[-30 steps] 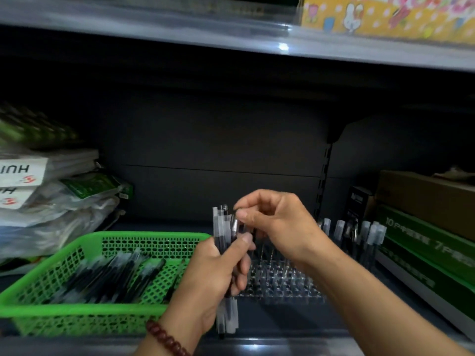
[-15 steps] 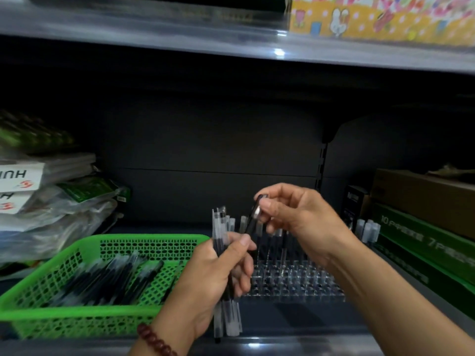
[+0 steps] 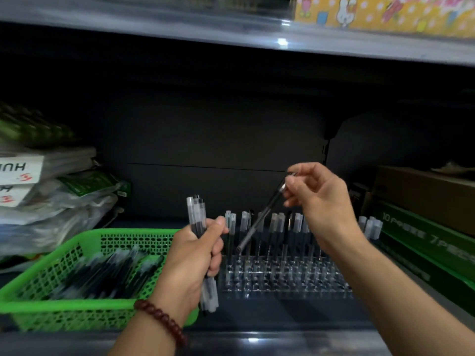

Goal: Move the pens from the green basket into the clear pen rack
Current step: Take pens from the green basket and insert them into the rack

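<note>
Working under the upper shelf [image 3: 180,24], you have dark open room above the clear pen rack [image 3: 285,278], whose front rows of holes stand free; pens already stand along its back. The green basket [image 3: 51,308] sits just left of the rack, its near rim at the shelf's front edge, loose pens [image 3: 102,273] lying inside. Green boxes [image 3: 424,242] close the right side, and bagged packs [image 3: 51,201] crowd the left. Your left hand [image 3: 190,263] is clenched around an upright bundle of pens [image 3: 196,214]. Your right hand [image 3: 318,201] pinches the top end of a single pen [image 3: 259,219], slanting down-left, tip above the rack.
</note>
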